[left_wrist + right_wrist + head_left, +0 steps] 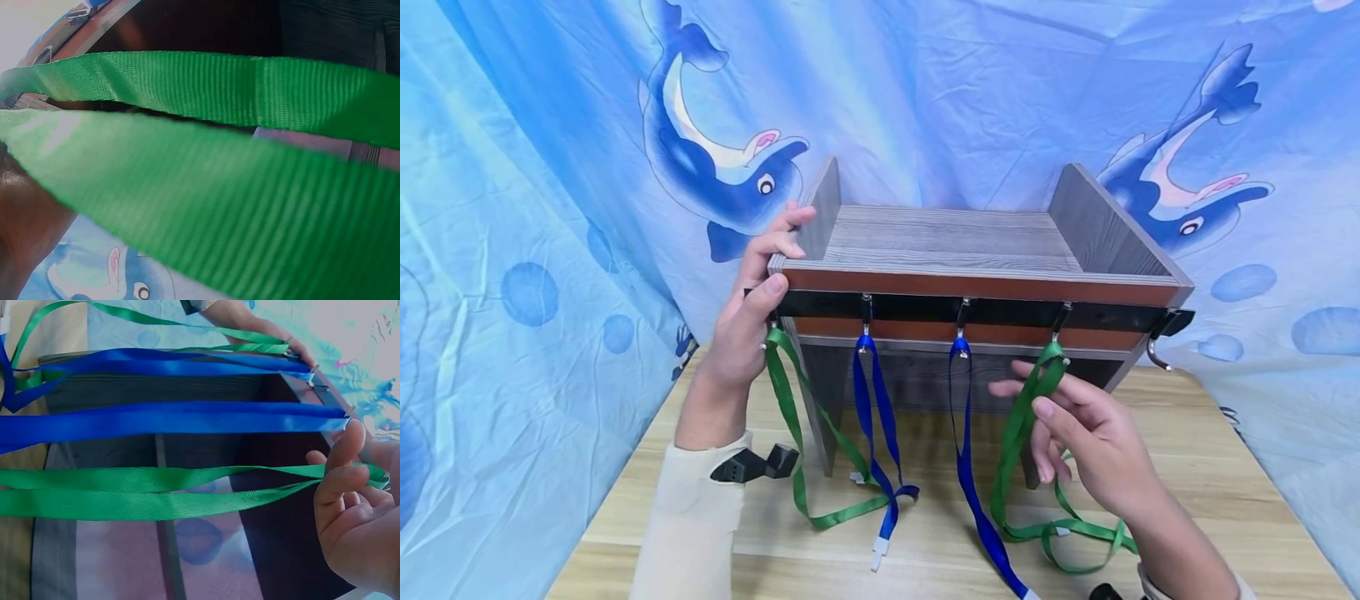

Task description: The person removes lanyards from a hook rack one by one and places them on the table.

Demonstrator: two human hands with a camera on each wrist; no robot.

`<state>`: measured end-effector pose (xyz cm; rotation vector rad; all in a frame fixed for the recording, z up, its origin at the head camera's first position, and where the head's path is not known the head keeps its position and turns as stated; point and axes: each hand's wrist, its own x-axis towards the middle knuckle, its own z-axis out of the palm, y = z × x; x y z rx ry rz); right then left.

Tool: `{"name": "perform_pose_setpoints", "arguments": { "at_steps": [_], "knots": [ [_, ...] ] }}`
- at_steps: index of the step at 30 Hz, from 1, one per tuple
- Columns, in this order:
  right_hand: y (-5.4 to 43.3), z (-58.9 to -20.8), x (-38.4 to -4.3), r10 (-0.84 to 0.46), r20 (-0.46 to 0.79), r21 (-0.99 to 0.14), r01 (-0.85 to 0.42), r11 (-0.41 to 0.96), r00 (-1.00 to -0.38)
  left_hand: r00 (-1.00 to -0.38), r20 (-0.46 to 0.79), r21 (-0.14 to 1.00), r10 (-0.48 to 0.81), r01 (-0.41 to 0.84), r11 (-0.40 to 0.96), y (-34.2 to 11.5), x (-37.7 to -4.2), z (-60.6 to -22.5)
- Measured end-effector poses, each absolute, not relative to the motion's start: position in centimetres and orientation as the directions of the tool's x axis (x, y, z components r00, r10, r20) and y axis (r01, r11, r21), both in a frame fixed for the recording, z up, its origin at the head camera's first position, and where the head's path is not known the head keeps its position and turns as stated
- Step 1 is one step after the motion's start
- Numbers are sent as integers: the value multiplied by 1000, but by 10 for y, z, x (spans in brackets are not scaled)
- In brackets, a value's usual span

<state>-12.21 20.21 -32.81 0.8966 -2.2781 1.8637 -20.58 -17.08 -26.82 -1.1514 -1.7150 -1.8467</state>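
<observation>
Our right hand (1093, 437) sits closest to us, just below the front rail of the wooden shelf (955, 242), its fingers (342, 481) pinching the top of the green lanyard (1022, 417) that hangs from the fourth hook (1060, 321) along that rail. Left of it on the same rail hang two blue lanyards (958, 433), and at the shelf's left end a second green lanyard (786, 392). Our left hand (752, 317) grips that left front corner of the shelf, fingers curled over the top edge and thumb pressed on the front. A fifth hook (1157, 354) at the shelf's right end is bare. Under the shelf, the lanyards trail onto the wooden bench (1225, 500).
</observation>
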Motion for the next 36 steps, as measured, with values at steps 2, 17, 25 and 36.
{"name": "perform_pose_setpoints", "arguments": {
  "at_steps": [2,17,25,36],
  "knots": [
    [200,-324,-121,-382,408,-871,-479,110,-829,-596,760,645,257,740,-191,-171,-206,-268],
    [200,-314,-113,-213,552,-817,-574,55,-806,-597,762,646,252,728,-228,-167,-202,-266],
    [210,-296,-106,-228,649,-756,-649,-82,-726,-601,759,649,250,725,-229,-168,-201,-265],
    [258,-286,-99,-106,690,-708,-638,-303,-716,-609,753,657,249,713,-245,-166,-202,-265]
  ]
}}
